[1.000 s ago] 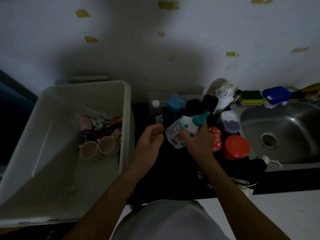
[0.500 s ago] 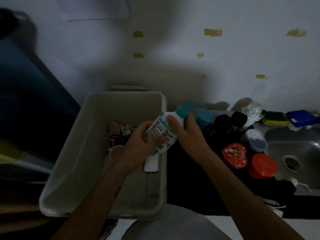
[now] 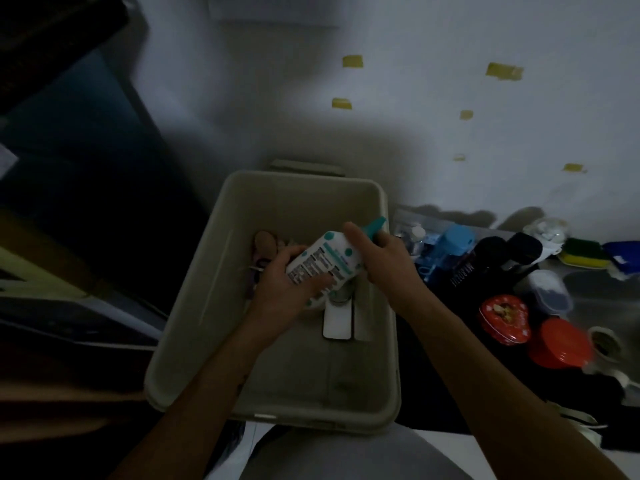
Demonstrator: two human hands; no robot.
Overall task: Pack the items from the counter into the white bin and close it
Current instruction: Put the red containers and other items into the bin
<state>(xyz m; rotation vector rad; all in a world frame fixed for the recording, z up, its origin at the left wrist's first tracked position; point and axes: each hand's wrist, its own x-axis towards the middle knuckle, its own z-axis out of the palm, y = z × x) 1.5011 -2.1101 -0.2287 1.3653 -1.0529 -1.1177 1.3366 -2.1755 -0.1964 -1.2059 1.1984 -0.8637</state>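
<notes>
Bottle (image 3: 322, 265) lies tilted between your hands over the white bin (image 3: 221, 258): your left hand (image 3: 280, 292) curls round its base, your right hand (image 3: 377, 261) grips its neck below the teal cap (image 3: 375, 225). Jars (image 3: 557, 344) and other bottles (image 3: 488, 258) stand on the counter (image 3: 433, 341) right of the bin.

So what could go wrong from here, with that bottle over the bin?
1. The left hand and right hand hold the white bottle tilted above the white bin. Dropped from there, it could hit the flat white item beneath.
2. I cannot tell whether its teal cap is tight. Laid on its side, it might leak.
3. The light is dim, so the dark bottles on the counter could get knocked on the next reach.
</notes>
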